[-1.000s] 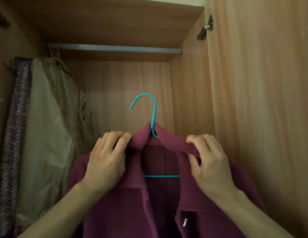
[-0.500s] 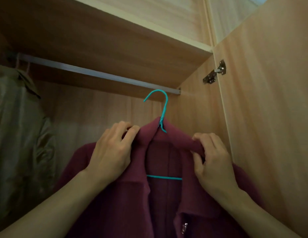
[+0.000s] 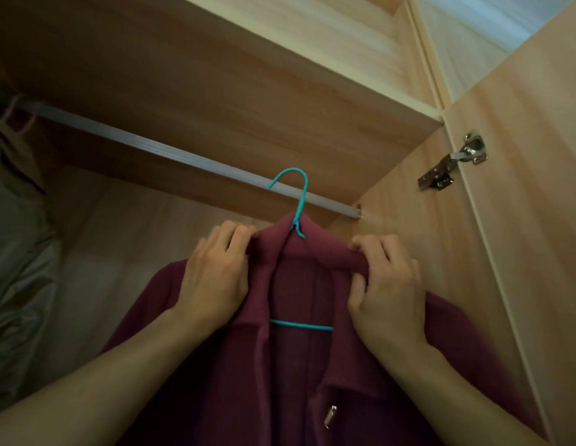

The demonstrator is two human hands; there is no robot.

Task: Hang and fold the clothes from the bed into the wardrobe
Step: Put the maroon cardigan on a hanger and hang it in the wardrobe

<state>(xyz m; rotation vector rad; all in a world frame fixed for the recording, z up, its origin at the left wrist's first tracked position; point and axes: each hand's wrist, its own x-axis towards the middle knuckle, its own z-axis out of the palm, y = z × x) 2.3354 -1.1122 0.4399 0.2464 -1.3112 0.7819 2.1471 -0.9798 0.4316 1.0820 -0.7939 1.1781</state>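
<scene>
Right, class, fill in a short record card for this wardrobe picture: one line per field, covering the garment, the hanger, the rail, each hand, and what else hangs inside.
garment: maroon jacket, draped on the hanger, front open
hanger: teal hanger, hook raised in front of the rail, whether it is over it cannot be told
rail: metal rail under the wardrobe shelf
left hand: left hand grips the jacket's left shoulder by the collar
right hand: right hand grips the right collar fold
also hanging: olive coat at the rail's far left
door: hinge on the open right door
</scene>
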